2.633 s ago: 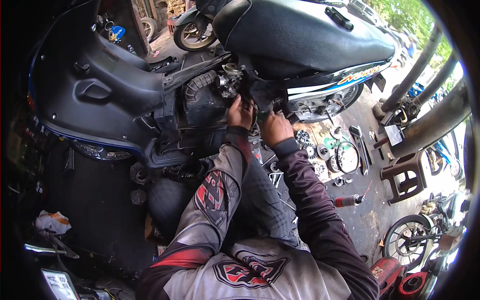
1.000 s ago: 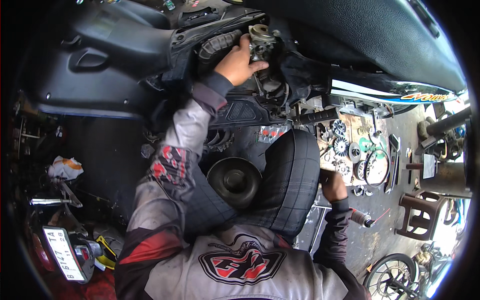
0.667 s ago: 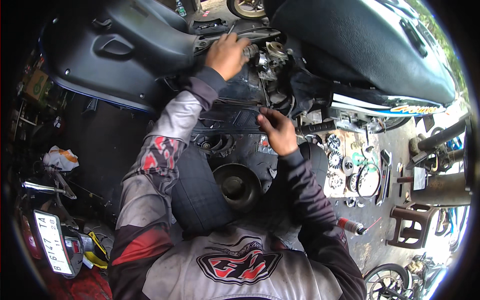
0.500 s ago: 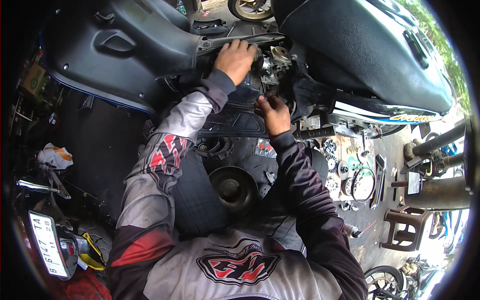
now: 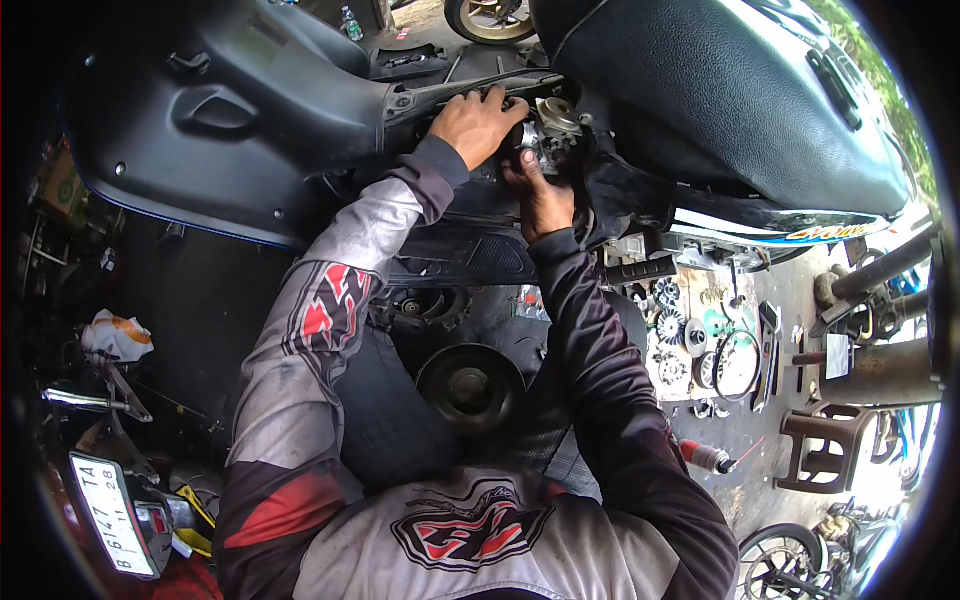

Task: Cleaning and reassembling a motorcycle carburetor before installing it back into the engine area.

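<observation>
Between the front panel and the seat of a scooter, my two hands work at a silver carburetor-like metal part (image 5: 557,112) with a round dull cap. My left hand (image 5: 474,128) lies over its left side, fingers bent and thumb stretched toward the metal. What those fingertips grip is hidden. My right hand (image 5: 547,200) comes from the near side, thumb raised against the lower part of the metal body and fingers curled beneath it, mostly out of sight. Dark hoses and frame parts surround both hands.
The scooter's black seat (image 5: 720,110) and grey-black front panel (image 5: 230,110) flank the opening. A round metal pan (image 5: 470,387) sits between my legs. Right of me are a spread of loose parts (image 5: 700,335), a red spray can (image 5: 704,456) and a brown stool (image 5: 822,450).
My right hand has moved up and closer to the metal part, its thumb now against it. My left thumb has come out to the right toward that part. The view has shifted slightly.
</observation>
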The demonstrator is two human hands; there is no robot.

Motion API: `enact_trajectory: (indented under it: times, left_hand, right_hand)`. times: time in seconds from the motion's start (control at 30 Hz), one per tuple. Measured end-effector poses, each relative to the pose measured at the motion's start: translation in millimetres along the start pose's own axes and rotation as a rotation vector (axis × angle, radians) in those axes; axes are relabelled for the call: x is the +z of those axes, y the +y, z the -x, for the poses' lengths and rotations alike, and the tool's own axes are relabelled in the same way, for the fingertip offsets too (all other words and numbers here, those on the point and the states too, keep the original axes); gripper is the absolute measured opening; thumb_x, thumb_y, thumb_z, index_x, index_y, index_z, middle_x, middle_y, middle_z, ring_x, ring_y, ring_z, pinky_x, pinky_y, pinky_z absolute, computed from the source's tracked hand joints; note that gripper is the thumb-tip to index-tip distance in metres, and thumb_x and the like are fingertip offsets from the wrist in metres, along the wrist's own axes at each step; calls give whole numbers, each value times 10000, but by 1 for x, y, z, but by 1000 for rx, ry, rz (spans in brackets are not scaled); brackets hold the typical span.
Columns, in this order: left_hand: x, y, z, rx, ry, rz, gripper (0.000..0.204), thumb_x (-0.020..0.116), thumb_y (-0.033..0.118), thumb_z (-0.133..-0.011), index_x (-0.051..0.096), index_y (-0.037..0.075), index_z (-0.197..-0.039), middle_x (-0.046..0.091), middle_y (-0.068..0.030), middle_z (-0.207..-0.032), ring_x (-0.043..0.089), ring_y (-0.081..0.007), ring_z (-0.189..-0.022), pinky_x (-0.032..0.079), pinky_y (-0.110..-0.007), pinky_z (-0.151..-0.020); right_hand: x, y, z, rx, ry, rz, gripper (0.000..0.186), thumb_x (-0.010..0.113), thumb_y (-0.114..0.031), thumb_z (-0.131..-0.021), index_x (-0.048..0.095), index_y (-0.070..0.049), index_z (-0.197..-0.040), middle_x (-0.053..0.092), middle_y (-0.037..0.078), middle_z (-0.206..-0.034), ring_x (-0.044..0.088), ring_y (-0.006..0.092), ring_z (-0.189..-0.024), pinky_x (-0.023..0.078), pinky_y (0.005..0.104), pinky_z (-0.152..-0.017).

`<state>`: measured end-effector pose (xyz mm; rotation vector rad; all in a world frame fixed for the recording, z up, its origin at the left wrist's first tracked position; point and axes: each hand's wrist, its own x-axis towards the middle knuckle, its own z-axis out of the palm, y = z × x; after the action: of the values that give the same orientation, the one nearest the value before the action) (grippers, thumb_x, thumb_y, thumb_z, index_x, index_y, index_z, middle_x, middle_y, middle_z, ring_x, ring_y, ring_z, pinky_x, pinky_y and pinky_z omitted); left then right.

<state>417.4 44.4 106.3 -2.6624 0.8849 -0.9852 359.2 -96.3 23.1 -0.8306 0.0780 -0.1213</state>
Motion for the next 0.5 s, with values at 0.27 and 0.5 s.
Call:
enact_trajectory:
  times: [0.27, 0.5]
  left_hand:
    - [-1, -3, 4, 81, 32, -14, 387, 603, 165, -880, 642, 225, -1260, 620, -67, -1101, 662, -270, -897, 535, -377, -741]
    - [-3, -15, 3, 129, -33, 46, 479, 712, 180, -816, 625, 231, -1284, 591, -78, -1192, 635, -279, -1018, 521, -406, -833]
  right_hand:
    - [8, -6, -1, -1, 72, -68, 460, 859, -260, -827, 655, 28, -1123, 686, 73, -998, 649, 158, -752, 530, 294, -650]
    - [12, -4, -3, -17, 72, -59, 407, 833, -206, -834, 668, 17, -1133, 686, 43, -1037, 628, 136, -895, 505, 301, -783]
